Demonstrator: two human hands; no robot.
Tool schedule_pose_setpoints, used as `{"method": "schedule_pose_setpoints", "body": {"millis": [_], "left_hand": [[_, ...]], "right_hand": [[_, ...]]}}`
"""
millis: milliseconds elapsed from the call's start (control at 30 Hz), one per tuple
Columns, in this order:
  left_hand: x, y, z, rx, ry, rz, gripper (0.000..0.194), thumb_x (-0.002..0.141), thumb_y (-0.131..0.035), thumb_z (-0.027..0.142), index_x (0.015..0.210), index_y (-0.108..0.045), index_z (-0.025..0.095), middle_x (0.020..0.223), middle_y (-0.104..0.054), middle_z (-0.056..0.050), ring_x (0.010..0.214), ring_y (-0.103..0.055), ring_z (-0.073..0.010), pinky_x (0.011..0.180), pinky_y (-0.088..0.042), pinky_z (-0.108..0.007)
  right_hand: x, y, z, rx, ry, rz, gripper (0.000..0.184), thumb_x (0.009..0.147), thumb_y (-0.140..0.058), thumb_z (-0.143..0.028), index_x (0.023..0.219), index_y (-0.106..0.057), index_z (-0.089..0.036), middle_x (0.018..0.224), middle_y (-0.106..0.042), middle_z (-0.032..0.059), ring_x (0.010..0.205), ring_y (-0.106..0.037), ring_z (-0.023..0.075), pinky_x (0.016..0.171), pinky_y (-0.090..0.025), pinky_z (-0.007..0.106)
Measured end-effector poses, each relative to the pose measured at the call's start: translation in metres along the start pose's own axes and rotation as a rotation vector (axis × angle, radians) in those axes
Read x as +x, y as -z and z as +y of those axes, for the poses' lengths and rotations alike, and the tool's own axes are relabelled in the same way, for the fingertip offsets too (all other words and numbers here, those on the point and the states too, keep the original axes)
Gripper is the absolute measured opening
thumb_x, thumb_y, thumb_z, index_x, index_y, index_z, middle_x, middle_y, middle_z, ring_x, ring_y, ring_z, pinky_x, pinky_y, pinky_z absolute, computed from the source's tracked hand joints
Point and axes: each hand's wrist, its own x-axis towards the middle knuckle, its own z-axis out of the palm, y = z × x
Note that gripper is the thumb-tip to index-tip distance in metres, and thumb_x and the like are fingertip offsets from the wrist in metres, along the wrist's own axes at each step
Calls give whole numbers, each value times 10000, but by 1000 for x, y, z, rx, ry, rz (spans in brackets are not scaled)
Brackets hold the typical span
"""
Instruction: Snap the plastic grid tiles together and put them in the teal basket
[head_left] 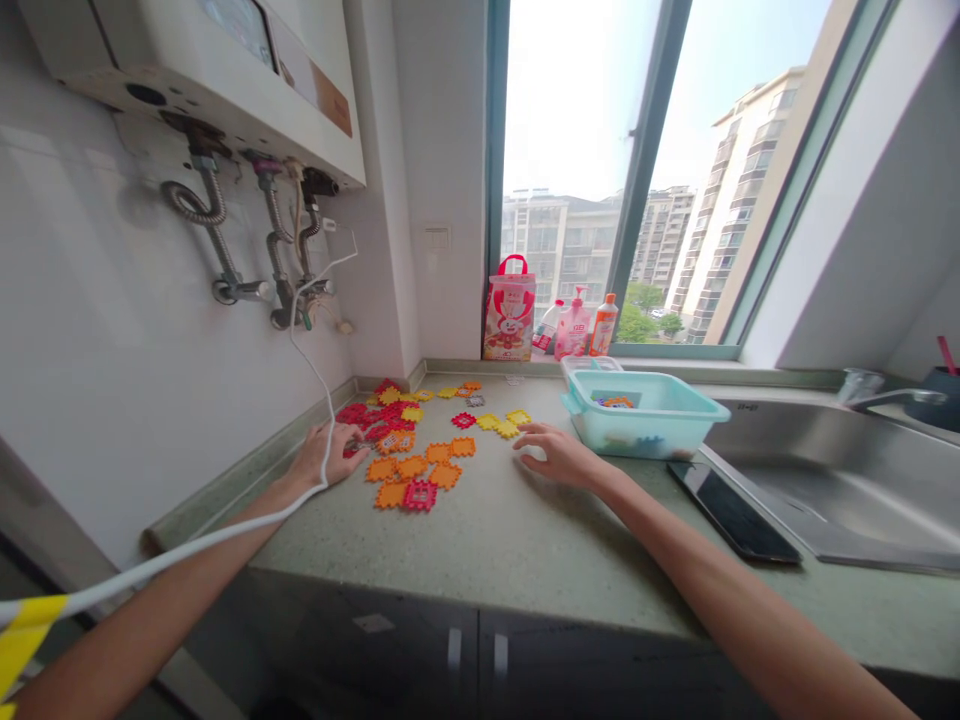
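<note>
Left of centre in the frame, the left hand (330, 453) lies at the edge of a heap of red pieces (390, 428), its fingers curled at them; whether it grips one I cannot tell. A white cable (199, 543) passes in front of that wrist. Just right of centre, the right hand (559, 455) is open, fingers loosely bent, near the yellow pieces (487, 422). Orange pieces (412, 467) spread between the hands on the counter (480, 545). At centre right stands a teal box (637, 432) with pieces inside, a black phone (735, 515) below it.
</note>
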Motion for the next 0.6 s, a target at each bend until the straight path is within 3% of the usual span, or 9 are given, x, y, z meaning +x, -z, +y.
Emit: {"method": "schedule_pose_setpoints", "body": {"millis": [167, 400, 500, 600], "left_hand": [[-1, 4, 2, -138, 45, 43, 430, 791, -702, 450, 1163, -613, 254, 1139, -765, -62, 1059, -715, -279, 988, -505, -424], [6, 15, 9, -238, 42, 269, 526, 766, -712, 522, 1194, -604, 236, 1154, -761, -75, 1067, -723, -289, 1032, -542, -445], [26, 15, 23, -279, 16, 321, 494, 786, -727, 510, 1189, -617, 246, 1150, -760, -57, 1058, -716, -279, 1035, -545, -439], [64, 6, 53, -325, -56, 340, 476, 800, -739, 499, 1191, -639, 245, 1152, -756, -43, 1072, -709, -269, 1015, -552, -408]], "right_hand": [[0, 3, -3, 6, -25, -49, 216, 914, -711, -250, 1108, -807, -247, 1377, -701, 130, 1275, -676, 307, 1108, -533, 460], [3, 9, -12, 53, -19, -164, 247, 911, -647, -226, 1103, -800, -203, 1200, -765, 116, 1143, -707, 262, 1034, -530, 362], [4, 12, -15, 54, -21, -186, 256, 917, -631, -221, 1116, -790, -192, 1139, -774, 111, 1110, -698, 255, 1013, -517, 353], [5, 13, -17, 39, -40, -195, 258, 916, -640, -217, 1128, -784, -188, 1148, -773, 118, 1119, -687, 266, 1008, -511, 362]]}}
